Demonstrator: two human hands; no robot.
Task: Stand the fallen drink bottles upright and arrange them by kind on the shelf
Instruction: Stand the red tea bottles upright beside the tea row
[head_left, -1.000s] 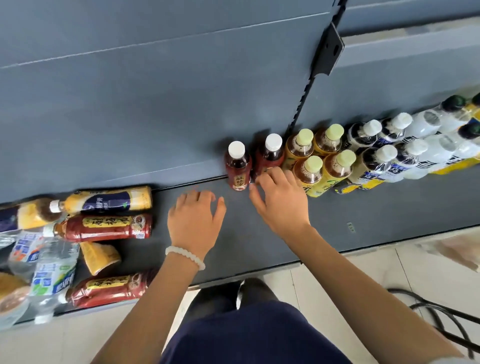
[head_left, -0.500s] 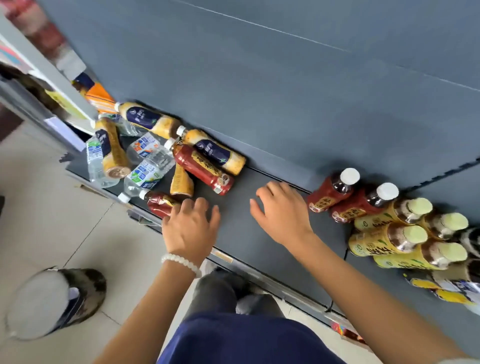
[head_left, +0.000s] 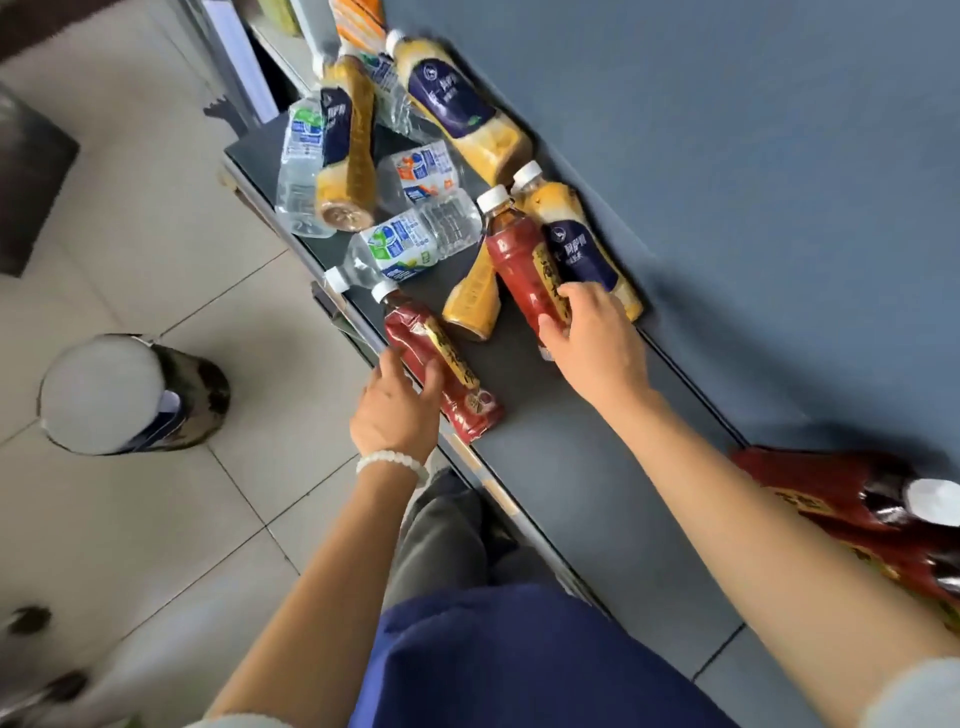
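Both hands have moved from bare shelf (head_left: 571, 467) to the fallen pile: left hand (head_left: 397, 410) grips the front-edge red bottle (head_left: 441, 371); right hand (head_left: 597, 338) grips the second red bottle (head_left: 519, 265) mid-shelf. Both bottles are ready for standing.

Dark grey metal shelf (head_left: 561, 467) runs along grey-blue back panel (head_left: 753, 208). Fallen red-labelled tea bottle with white cap (head_left: 441, 374) lies at shelf's front edge; second red tea bottle (head_left: 519, 260) lies just behind it. Yellow juice bottles with navy labels (head_left: 457, 104) and clear plastic water bottles (head_left: 410, 247) lie jumbled beyond, toward shelf's far end. Upright red tea bottles (head_left: 857, 499) stand well apart, nearer camera.
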